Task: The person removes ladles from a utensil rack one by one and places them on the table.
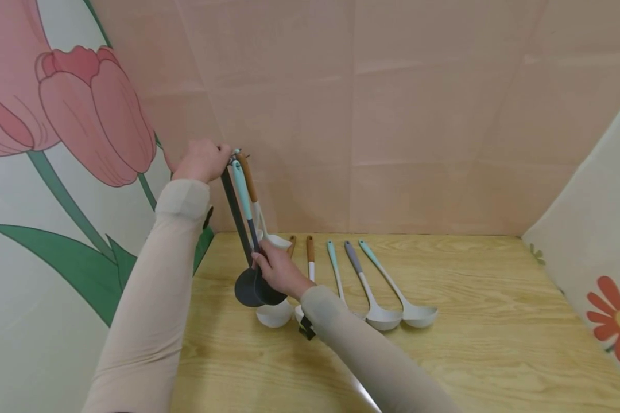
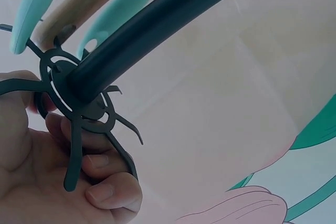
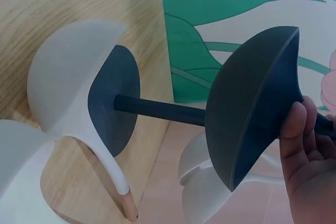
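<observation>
My left hand (image 1: 201, 160) grips the top of a dark utensil stand (image 1: 236, 215), its fingers curled among the hooks (image 2: 76, 150) in the left wrist view. A dark ladle (image 1: 241, 189) with a turquoise handle hangs alongside the pole, its top at the hooks. My right hand (image 1: 284, 272) pinches that ladle's neck just above the bowl (image 3: 247, 114). Behind it, a brown-handled ladle (image 1: 248, 180) also hangs from the stand. The left wrist view shows two turquoise handles (image 2: 37, 9) and a brown handle (image 2: 84, 3) at the hooks. Pale ladle bowls (image 3: 202, 182) hang behind the dark one.
Several white-bowled ladles lie in a row on the wooden table (image 1: 475, 298), including a purple-handled ladle (image 1: 353, 258) and a turquoise-handled ladle (image 1: 377, 261). One white bowl (image 3: 79, 72) partly covers the stand's round base (image 3: 128, 66) in the right wrist view. A flower-patterned wall (image 1: 98, 115) rises at left.
</observation>
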Demonstrator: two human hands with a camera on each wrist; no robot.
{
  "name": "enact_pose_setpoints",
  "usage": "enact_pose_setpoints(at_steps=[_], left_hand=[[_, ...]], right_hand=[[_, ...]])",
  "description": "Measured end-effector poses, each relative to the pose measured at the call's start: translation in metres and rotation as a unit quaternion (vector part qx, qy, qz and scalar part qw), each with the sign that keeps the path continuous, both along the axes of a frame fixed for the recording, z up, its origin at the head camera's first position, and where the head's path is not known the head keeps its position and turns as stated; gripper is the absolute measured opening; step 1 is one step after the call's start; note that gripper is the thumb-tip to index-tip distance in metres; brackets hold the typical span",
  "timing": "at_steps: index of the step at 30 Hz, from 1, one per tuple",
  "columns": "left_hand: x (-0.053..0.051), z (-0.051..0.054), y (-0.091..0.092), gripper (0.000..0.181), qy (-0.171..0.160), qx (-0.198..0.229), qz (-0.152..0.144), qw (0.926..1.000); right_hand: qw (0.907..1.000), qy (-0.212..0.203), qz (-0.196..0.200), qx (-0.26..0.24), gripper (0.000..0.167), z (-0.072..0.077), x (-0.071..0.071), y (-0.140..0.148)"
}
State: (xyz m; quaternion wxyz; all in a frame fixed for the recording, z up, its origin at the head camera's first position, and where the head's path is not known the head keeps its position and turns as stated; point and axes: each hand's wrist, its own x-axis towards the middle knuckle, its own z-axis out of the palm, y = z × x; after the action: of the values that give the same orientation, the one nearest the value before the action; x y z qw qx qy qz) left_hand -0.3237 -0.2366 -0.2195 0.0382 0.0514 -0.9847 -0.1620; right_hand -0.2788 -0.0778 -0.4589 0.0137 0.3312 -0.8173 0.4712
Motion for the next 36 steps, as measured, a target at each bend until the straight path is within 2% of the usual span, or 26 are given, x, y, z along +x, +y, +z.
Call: enact_pose_setpoints(at_steps=[4,12,22,36], left_hand=[[-0.0004,-0.0008,-0.0006,0.045,0.002,0.001,-0.001,1.0],[-0.0014,-0.0022,-0.0014,0.044,0.008,0.009,-0.002,0.9999],[-0.0026,-0.0021,-0.0008,0.046,0.009,0.007,0.001,0.9999],[-0.0023,-0.0036,0.0007,0.047,0.014,0.012,0.008,0.9998]], right_hand=[[0.9999,-0.009,0.007,0.003,0.025,0.0002,0.0,0.0017],[0.9998,-0.016,0.009,0.004,0.018,-0.0006,0.0013,0.0047],[0.9997,-0.02,0.015,-0.003,0.021,0.0,0.0025,0.0066],[0.9998,-0.001,0.009,-0.02,0.016,-0.0025,0.0026,0.0074]])
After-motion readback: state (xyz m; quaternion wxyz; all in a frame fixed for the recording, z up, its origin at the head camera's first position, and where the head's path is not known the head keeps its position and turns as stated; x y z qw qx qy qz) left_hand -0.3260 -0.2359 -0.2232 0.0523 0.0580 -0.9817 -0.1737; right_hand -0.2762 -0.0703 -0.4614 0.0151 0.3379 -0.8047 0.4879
